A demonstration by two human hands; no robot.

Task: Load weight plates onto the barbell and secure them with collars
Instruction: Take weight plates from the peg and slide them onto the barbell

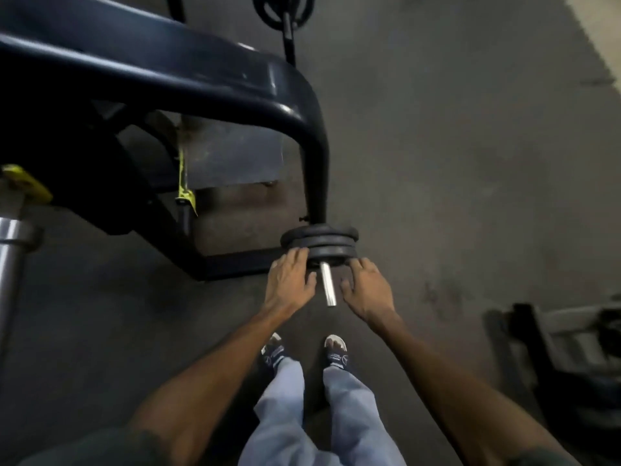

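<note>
A chrome sleeve sticks out toward me from a stack of black weight plates threaded on it, low near the floor. My left hand presses on the left edge of the nearest plate, fingers spread over its rim. On the right side of the same plate rests my right hand, fingers reaching its edge and the thumb near the sleeve. The sleeve's free end is bare. I see no collar.
A dark blue machine frame curves overhead and comes down just behind the plates. A steel post stands at the left, another plate on a peg at the top, a rack at the right. My feet stand below the sleeve.
</note>
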